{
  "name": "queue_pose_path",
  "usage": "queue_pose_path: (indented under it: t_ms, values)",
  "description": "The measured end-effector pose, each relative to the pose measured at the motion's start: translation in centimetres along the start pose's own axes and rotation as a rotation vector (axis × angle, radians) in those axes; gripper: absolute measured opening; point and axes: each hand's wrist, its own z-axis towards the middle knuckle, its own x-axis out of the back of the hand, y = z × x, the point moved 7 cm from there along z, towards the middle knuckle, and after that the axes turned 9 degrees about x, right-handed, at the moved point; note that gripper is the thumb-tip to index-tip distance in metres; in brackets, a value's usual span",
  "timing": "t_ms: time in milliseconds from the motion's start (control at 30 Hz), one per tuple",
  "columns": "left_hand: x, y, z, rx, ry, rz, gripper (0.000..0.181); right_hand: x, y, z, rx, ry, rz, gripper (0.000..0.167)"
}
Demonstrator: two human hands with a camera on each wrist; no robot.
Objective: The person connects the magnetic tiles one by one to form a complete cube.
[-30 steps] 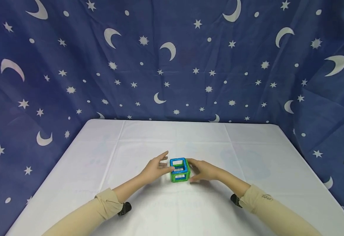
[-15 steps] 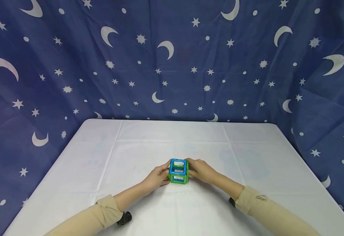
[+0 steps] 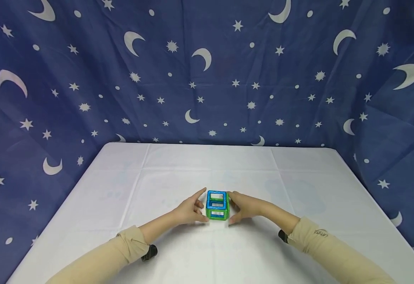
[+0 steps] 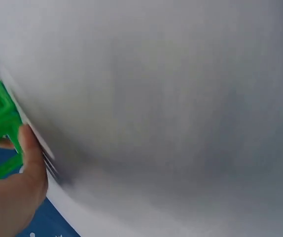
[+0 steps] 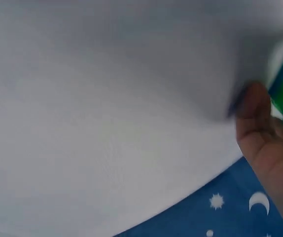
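Observation:
A small cube of blue and green magnetic tile frames (image 3: 216,207) stands on the white table, its blue square frame on top and green edges at the sides. My left hand (image 3: 187,211) is at its left side, index finger stretched out and thumb near the front corner, with a slight gap to the cube. On the right, my right hand (image 3: 247,206) has its thumb and fingers spread; the index finger is by the far right edge, and whether it touches cannot be told. Each wrist view catches only part of the cube at its border.
The white tablecloth (image 3: 171,169) spreads around the cube, with fold lines across it. Behind and beside the table hangs a dark blue curtain (image 3: 228,110) with moons and stars. A black wrist device (image 3: 150,252) shows under the left cuff.
Half a second ago both hands held the cube by its sides; now their fingers have spread away from it. The left thumb, earlier over the cube's top, is now low near its front corner.

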Motion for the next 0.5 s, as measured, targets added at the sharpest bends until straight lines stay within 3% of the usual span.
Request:
queue_pose_path:
  t_ms: [100, 267, 500]
  values:
    - [0.1, 0.1, 0.4, -0.039, -0.011, 0.046, 0.086, -0.4, 0.1, 0.2, 0.048, 0.034, 0.014, 0.060]
    - [0.2, 0.5, 0.3, -0.131, 0.034, 0.156, 0.081, -0.4, 0.0, 0.6, 0.084, 0.106, 0.004, 0.043]
    - [0.2, 1.2, 0.3, -0.189, 0.076, 0.275, 0.082, 0.5, -0.2, 0.9, 0.103, 0.118, -0.021, 0.039]
